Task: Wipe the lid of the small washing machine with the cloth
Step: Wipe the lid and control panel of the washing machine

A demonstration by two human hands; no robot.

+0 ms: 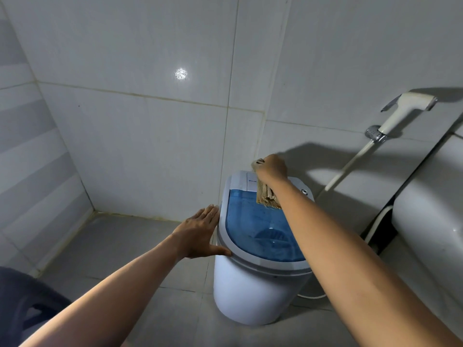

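Observation:
A small white washing machine (253, 291) stands on the tiled floor in the corner. Its lid (253, 221) is translucent blue with a grey rim, and a white control panel runs along the back. My right hand (271, 167) is over the back panel, shut on a beige ribbed cloth (266, 196) that hangs down onto the far part of the lid. My left hand (200, 234) lies flat with fingers spread against the lid's left rim, its thumb along the front edge.
Grey tiled walls close in behind and at the left. A white toilet tank (431, 201) stands close on the right, with a bidet sprayer (400, 113) and its hose on the wall. A dark object (22, 304) sits at bottom left.

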